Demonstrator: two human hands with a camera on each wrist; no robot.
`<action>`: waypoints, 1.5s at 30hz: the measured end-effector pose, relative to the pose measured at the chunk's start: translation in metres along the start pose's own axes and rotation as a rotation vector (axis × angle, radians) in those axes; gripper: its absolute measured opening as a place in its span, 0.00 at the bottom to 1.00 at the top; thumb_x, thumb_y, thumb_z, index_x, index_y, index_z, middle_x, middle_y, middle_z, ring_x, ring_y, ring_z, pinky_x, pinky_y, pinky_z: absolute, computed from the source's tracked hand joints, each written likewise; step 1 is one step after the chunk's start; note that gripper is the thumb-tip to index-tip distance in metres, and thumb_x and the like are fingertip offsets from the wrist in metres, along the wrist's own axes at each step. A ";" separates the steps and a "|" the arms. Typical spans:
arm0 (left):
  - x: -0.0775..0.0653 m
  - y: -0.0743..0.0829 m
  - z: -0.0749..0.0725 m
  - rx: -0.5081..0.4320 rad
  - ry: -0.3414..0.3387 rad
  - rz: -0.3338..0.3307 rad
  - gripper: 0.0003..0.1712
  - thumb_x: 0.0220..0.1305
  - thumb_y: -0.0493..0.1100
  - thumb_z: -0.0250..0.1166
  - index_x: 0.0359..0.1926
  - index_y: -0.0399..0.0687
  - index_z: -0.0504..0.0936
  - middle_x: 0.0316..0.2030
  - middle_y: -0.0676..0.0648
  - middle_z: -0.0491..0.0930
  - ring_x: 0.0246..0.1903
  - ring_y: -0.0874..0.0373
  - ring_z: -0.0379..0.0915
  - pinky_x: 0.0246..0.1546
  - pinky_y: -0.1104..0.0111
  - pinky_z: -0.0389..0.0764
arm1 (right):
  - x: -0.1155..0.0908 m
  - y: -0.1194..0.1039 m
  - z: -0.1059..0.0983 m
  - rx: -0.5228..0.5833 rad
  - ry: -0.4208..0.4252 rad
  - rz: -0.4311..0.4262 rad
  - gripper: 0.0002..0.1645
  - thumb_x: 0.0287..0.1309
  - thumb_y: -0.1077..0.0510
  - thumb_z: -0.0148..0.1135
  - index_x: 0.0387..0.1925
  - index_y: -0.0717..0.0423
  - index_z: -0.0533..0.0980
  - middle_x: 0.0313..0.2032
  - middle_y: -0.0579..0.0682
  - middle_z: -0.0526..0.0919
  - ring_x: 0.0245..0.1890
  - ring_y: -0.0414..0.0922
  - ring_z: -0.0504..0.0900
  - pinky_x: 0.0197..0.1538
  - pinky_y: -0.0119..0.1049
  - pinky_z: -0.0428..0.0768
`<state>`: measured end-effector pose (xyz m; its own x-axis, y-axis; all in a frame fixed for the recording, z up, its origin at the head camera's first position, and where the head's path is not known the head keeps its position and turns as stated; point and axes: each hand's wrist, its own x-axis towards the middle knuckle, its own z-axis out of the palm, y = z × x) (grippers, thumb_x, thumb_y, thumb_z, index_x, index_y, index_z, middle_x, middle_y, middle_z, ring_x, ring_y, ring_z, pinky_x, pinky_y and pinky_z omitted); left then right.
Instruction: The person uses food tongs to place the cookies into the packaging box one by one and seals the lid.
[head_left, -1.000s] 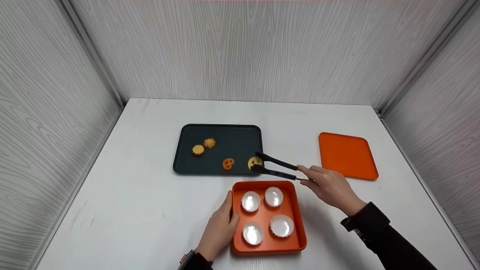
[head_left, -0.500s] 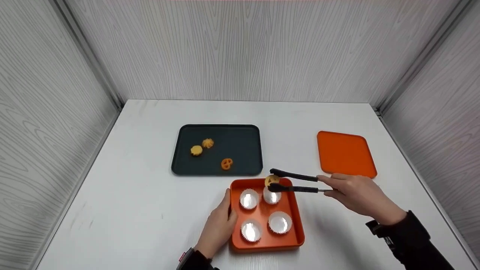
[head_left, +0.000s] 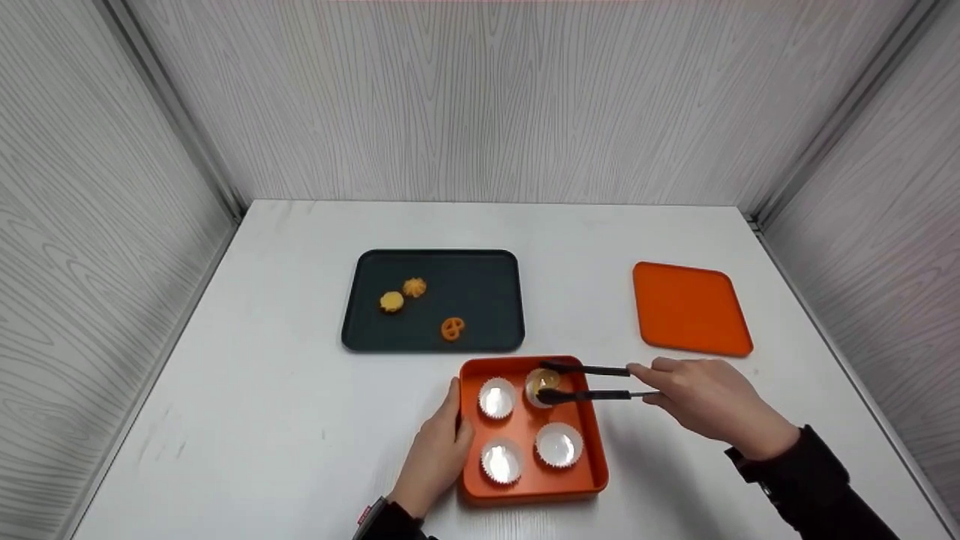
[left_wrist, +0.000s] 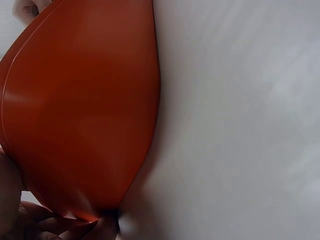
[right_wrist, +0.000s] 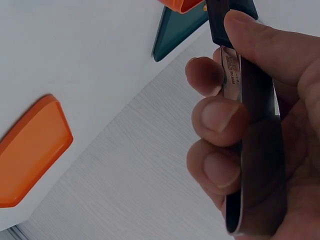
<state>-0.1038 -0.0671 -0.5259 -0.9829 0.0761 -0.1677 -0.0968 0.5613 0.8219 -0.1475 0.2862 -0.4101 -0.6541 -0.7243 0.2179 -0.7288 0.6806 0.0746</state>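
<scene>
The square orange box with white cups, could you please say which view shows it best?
The head view: it shows nearly the whole square orange box, with four white fluted cups inside. The left wrist view shows only its outer wall up close; the right wrist view, just a bit at the picture's top edge.

The right sleeve (head_left: 806, 476) is black; the left sleeve (head_left: 391, 523) matches, a small red mark (head_left: 364, 514) at its edge.

Right hand (head_left: 709, 397) curled, well apart from the left hand (head_left: 439, 448)
</scene>
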 end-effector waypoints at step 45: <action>-0.001 -0.003 0.001 -0.005 0.016 0.029 0.39 0.77 0.45 0.53 0.81 0.38 0.50 0.76 0.40 0.61 0.72 0.47 0.63 0.72 0.48 0.65 | 0.006 -0.003 0.001 0.028 -0.064 0.057 0.27 0.48 0.55 0.81 0.52 0.53 0.84 0.24 0.40 0.72 0.16 0.35 0.64 0.21 0.27 0.64</action>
<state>-0.1019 -0.0679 -0.5285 -0.9877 0.0790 -0.1351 -0.0690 0.5551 0.8289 -0.1500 0.2797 -0.4094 -0.7053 -0.6910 0.1579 -0.6952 0.7179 0.0362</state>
